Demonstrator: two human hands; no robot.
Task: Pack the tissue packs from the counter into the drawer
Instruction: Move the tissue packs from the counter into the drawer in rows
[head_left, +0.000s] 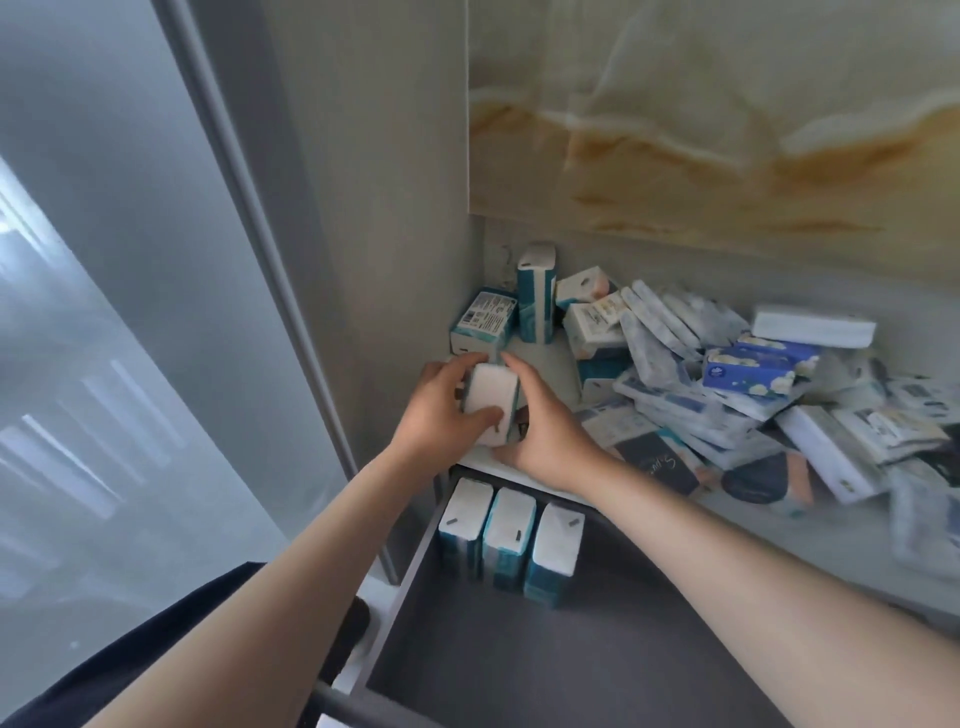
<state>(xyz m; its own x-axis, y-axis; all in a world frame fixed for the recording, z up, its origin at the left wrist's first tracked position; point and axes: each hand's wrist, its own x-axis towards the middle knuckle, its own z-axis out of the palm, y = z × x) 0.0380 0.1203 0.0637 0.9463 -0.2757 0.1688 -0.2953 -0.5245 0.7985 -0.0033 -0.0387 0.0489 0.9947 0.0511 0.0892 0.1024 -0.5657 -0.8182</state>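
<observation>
At the front left corner of the pale grey counter (545, 364), a white-topped, teal-sided rectangular tissue pack (491, 402) is grasped by both hands. The left hand (439, 410) is curled round its left side, thumb laid across the white end, and the right hand (545, 439) is wrapped round its right side. The pack appears to be held on end, long axis roughly vertical. Just below and nearer the body, the open dark grey drawer (597, 665) is seen. Three matching packs (511, 535) are stood on end in a row at its back left, and the free space lies to their right, on the right hand's side. Further right, a loose pile of mixed tissue packs (753, 395) is heaped on the counter.
</observation>
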